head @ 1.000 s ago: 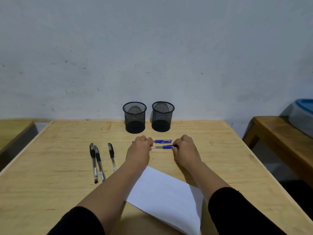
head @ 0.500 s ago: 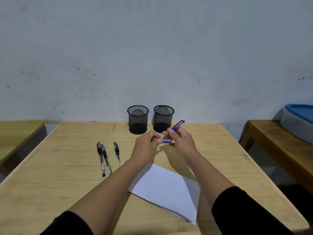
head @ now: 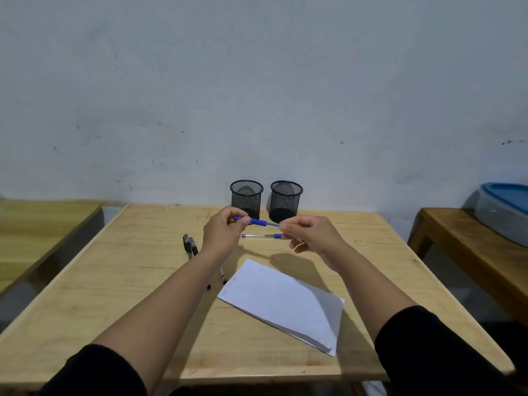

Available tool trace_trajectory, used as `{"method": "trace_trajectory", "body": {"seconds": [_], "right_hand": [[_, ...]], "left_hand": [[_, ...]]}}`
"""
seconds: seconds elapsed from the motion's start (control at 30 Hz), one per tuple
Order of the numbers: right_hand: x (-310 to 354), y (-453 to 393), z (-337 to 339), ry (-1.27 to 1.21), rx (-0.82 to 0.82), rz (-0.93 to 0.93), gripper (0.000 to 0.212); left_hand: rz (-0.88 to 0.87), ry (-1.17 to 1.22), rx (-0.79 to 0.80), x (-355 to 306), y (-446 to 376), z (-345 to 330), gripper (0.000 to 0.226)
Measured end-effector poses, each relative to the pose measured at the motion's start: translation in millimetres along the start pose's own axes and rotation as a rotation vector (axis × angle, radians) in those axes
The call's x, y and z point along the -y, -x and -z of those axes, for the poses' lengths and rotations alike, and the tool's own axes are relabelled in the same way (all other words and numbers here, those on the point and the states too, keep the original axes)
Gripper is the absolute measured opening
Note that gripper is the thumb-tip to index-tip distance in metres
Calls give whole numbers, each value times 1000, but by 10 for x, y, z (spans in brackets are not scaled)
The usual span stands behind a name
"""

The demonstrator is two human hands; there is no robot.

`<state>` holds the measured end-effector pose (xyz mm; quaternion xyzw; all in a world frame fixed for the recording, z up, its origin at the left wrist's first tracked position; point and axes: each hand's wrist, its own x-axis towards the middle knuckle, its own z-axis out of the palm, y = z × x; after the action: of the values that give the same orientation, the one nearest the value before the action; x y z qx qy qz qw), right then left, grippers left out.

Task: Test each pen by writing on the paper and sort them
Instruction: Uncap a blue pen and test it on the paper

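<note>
Nearest to me, both forearms reached out over the wooden table, black sleeves pushed up near the bottom of the view. The near edge of the table ran just beyond the sleeves, and the white paper lay at an angle near that edge, right of centre, with a few small marks at its far left corner. Bare wood lay open on the near left and along the right side up to the right edge.

Beyond the paper, black pens lay on the left, partly hidden by my left forearm; I could not tell how many. Above the table my left hand pinched one end of a blue pen and my right hand pinched the other end, fingers curled on it, the pen roughly level between them. A second blue pen lay flat on the wood below and between the hands.

Farther on, two black mesh cups stood side by side, close but apart, near the far edge against a scuffed pale wall. A gap separated the table from a wooden bench on the left and from another bench on the right, which carried a grey tub with a blue lid.
</note>
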<state>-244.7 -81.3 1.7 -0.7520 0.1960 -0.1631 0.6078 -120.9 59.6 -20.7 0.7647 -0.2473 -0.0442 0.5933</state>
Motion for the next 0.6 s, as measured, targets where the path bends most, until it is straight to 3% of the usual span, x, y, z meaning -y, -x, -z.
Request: {"method": "trace_trajectory", "body": {"seconds": [0.1, 0.2, 0.6], "right_hand": [[8, 46, -88, -281, -3, -41, 8], [-34, 73, -251, -383, 2, -24, 5], [-203, 53, -339, -305, -149, 183, 11]], "left_hand": [[-8, 40, 47, 43, 61, 28, 7], [-30, 108, 114, 2, 135, -32, 4], [-6, 201, 186, -8, 44, -70, 13]]}}
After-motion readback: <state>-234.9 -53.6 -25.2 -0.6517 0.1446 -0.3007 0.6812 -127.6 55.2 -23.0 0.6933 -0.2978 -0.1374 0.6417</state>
